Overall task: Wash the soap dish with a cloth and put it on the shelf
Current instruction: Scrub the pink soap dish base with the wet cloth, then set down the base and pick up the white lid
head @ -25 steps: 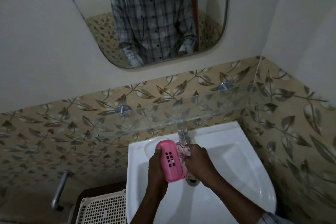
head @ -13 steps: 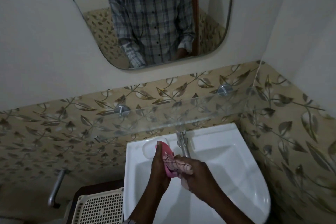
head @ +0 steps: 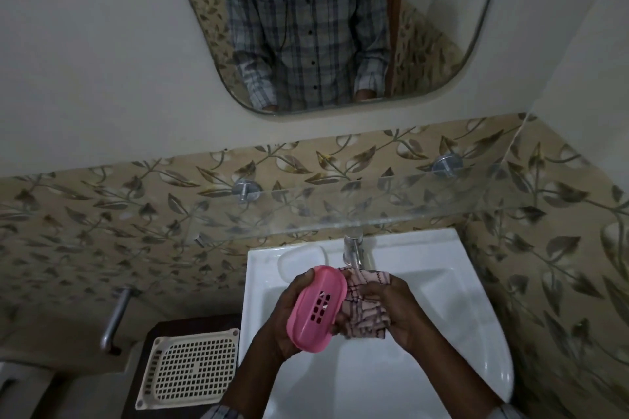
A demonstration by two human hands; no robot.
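Low in the middle of the frame, over the white sink (head: 449, 296), the left hand (head: 282, 320) curls around the tilted pink soap dish (head: 316, 308), its slotted face up, while just right of it the right hand (head: 401, 311) clutches a bunched checked cloth (head: 366, 304) against the dish's edge, below the glass shelf (head: 408, 211).

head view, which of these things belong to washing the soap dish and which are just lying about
In the job:
pink soap dish, held in the left hand
checked cloth, gripped by the right hand
tap
sink, under both hands
glass shelf, where the dish goes

Lying about:
white mesh tray, left of the sink
metal bar
mirror
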